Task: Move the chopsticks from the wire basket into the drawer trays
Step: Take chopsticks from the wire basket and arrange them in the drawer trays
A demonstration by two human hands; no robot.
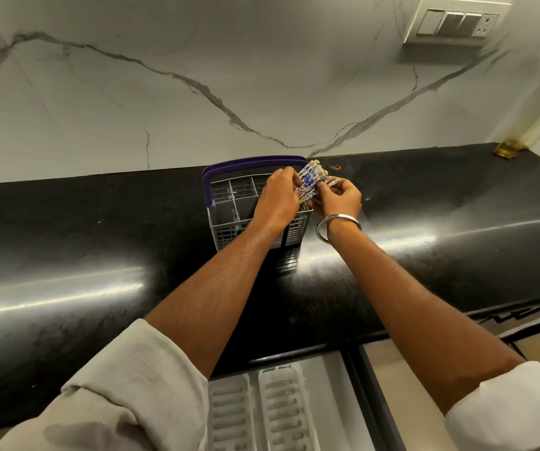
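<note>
A grey slotted cutlery basket (229,203) with a purple handle stands on the black counter, near the wall. Over its right side a bundle of chopsticks (309,180) with blue and white patterned tops sticks up. My left hand (276,198) is closed around the bundle from the left. My right hand (340,198), with a metal bangle on the wrist, pinches the chopsticks from the right. Whether their lower ends are still inside the basket is hidden by my hands. Below the counter edge, white slotted drawer trays (281,408) lie in an open drawer.
The glossy black counter (99,255) runs left to right under a marble wall. A switch panel (457,21) sits high on the wall at right. A brass-footed fitting (508,150) stands in the far right corner. A second drawer front (402,385) lies right of the trays.
</note>
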